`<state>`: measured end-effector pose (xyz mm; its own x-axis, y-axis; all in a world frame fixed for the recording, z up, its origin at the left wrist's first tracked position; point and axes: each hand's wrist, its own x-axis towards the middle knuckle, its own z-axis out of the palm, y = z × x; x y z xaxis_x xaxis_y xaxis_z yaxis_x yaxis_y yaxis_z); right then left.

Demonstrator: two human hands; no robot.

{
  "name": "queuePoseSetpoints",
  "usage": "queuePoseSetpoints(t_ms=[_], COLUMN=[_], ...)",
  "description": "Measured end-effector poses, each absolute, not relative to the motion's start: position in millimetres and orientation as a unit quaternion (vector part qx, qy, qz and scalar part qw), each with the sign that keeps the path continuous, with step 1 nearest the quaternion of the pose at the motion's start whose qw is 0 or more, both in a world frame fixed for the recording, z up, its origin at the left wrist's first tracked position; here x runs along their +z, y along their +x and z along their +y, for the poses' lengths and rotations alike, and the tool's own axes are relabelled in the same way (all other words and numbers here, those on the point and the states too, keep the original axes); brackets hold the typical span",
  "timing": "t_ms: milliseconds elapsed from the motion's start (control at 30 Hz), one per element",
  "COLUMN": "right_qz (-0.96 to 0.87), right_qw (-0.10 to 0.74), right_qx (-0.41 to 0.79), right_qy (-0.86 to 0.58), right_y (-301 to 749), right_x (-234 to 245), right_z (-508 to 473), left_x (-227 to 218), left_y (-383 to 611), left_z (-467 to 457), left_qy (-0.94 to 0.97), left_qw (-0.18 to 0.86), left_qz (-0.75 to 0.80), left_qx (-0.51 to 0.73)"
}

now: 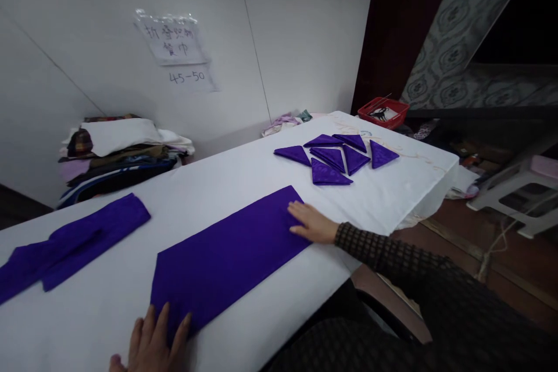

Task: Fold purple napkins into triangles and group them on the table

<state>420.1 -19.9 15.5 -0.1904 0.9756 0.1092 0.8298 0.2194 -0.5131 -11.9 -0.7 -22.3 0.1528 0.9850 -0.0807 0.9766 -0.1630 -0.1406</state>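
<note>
A purple cloth napkin (pixel 231 253) lies flat in a long band across the white-covered table. My right hand (pixel 311 222) rests on its right end with the fingers stretched out. At the near left end, my left hand (pixel 152 340) lies with spread fingers touching the cloth's edge, partly cut off by the bottom of the picture. Farther along the table, several purple napkins folded into triangles (pixel 331 173) are grouped together. More purple cloth (pixel 93 238), loosely laid, is on the table at the left.
A stack of folded fabrics (pixel 126 154) stands against the wall behind the table. The far right corner has a red basket (pixel 386 113) with scissors in it. A handwritten paper sign (pixel 176 49) hangs on the wall. On the right, a white plastic stool (pixel 518 197) stands on the floor.
</note>
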Motion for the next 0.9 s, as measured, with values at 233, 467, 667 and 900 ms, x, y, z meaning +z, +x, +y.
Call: queuePoseSetpoints(t_ms=[233,467,667,900], right_qz=[-0.835,-0.839,-0.796,-0.765], right_qw=[0.165,0.147,0.129,0.084], right_qx=[0.225,0.180,0.146,0.098], right_qy=[-0.475,-0.492,-0.573,-0.632], right_y=[293.2,304.0,376.2,426.2], right_x=[5.1,-11.7,-14.1,-19.4], right_z=[-33.0,-37.7,-58.1,-77.8], left_x=[-10.0,-26.4,-32.1,-27.6], left_y=[80.1,80.4,8.0,-21.5], left_z=[6.2,7.3,1.5,-2.9], left_qy=[-0.816,-0.796,-0.766,-0.726], left_qw=[0.011,-0.020,0.019,0.012], left_qz=[-0.578,-0.604,-0.638,-0.683], left_qx=[0.010,0.033,0.075,0.082])
